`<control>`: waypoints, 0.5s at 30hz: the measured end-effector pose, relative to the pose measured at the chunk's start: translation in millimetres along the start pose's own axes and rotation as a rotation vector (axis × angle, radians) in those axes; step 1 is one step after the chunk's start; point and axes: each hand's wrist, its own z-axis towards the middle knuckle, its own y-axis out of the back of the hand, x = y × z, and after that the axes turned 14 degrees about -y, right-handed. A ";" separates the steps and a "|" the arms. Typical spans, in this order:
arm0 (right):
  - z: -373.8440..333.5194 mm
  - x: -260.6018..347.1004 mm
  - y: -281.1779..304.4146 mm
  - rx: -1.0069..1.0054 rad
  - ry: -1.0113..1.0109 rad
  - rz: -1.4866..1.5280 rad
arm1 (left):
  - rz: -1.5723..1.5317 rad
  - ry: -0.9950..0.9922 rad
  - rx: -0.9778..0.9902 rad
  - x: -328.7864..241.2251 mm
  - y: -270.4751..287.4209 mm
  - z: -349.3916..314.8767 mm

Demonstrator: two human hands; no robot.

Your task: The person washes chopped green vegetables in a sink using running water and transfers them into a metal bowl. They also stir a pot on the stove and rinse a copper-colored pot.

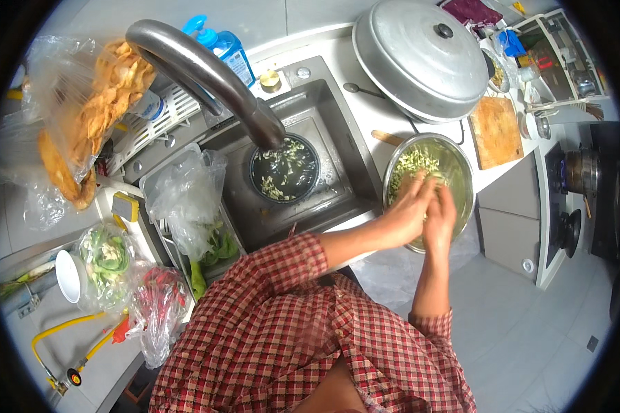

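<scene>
Both of my hands are over a steel bowl (461, 162) that stands on the counter to the right of the sink. The bowl holds water and chopped green vegetable pieces (410, 164). My left hand (408, 212) and my right hand (439, 219) are pressed together inside the bowl, with a few green bits showing between the fingers. What exactly they clasp is hidden by the fingers. In the sink (337, 148) sits a dark round pot (284, 169) with more green pieces in water, under the curved steel tap (207, 72).
A large metal lid (420, 58) covers a wok behind the bowl, beside a wooden board (496, 131). Plastic bags of green vegetables (186, 199), green peppers (107, 258) and red chillies (160, 303) lie left of the sink. A stove (579, 172) is at the right.
</scene>
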 end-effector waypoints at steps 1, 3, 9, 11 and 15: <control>13.3 0.3 0.6 0.037 -0.050 -0.355 | 0.102 0.267 0.162 -0.4 -0.2 6.1; 8.5 -2.7 10.3 -0.002 0.001 -0.513 | 0.136 0.136 0.261 -0.5 5.0 3.5; 7.6 19.6 19.7 -0.120 -0.016 -1.036 | 0.565 -0.116 0.185 8.0 7.1 -6.7; 0.6 32.0 9.7 -0.251 0.166 -0.625 | 0.230 -0.396 -0.074 7.3 14.2 -12.1; -36.1 54.9 -28.2 -0.065 0.268 0.102 | 0.150 -0.354 -0.371 11.7 48.5 -39.2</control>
